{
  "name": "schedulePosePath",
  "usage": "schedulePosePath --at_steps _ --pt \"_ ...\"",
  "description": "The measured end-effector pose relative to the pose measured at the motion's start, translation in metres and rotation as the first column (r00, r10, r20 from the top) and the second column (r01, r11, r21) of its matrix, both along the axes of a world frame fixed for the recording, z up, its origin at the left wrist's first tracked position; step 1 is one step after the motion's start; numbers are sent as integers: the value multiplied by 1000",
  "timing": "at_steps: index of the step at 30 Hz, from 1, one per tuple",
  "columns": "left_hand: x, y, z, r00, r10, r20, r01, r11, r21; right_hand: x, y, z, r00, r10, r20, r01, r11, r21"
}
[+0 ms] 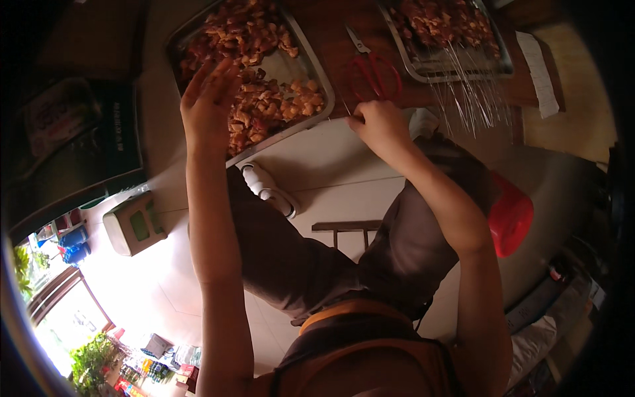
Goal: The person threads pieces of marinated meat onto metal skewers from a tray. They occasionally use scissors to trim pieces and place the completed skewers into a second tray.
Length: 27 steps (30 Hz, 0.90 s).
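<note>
My left hand (210,99) reaches over the near-left part of a metal tray (316,69) of cut raw meat pieces (268,109). Its fingers are spread and dip among the meat; no piece shows clearly in them. My right hand (380,124) is closed on a thin metal skewer (344,106), pinched between thumb and fingers near the tray's right corner. Just beyond it, red-handled scissors (374,74) lie on the wooden table, blades pointing away. A second metal tray (423,74) at the far right holds more meat (446,26), with a bunch of metal skewers (466,96) over its near edge.
A strip of white paper (537,74) lies on the table (334,40) right of the second tray. Below are my knees, a white shoe (268,188) and a small wooden bar frame (347,227). A red plastic object (509,213) stands by my right leg; a box (134,223) is at left.
</note>
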<state>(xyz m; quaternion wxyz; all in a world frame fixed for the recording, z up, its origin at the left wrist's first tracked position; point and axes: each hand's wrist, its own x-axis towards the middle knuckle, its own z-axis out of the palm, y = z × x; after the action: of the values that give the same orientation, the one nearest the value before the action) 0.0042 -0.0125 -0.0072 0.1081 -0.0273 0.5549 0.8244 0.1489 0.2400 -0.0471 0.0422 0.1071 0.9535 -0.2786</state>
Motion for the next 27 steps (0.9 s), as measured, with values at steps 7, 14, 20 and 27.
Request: schedulePosePath --at_steps 7,14,20,27 --pt "1 -2 1 1000 -25 8 25 999 -26 2 2 12 985 -62 -162 6 946 -323" --pt "6 -1 13 837 -547 8 545 836 69 24 -6 50 946 214 -242 -318 754 -575" --pt "9 17 24 724 -680 -115 690 709 148 25 -13 49 812 501 -298 -582 663 -471" --pt "17 35 15 792 -605 -86 608 765 215 6 -46 50 991 124 -40 -73 280 -957"
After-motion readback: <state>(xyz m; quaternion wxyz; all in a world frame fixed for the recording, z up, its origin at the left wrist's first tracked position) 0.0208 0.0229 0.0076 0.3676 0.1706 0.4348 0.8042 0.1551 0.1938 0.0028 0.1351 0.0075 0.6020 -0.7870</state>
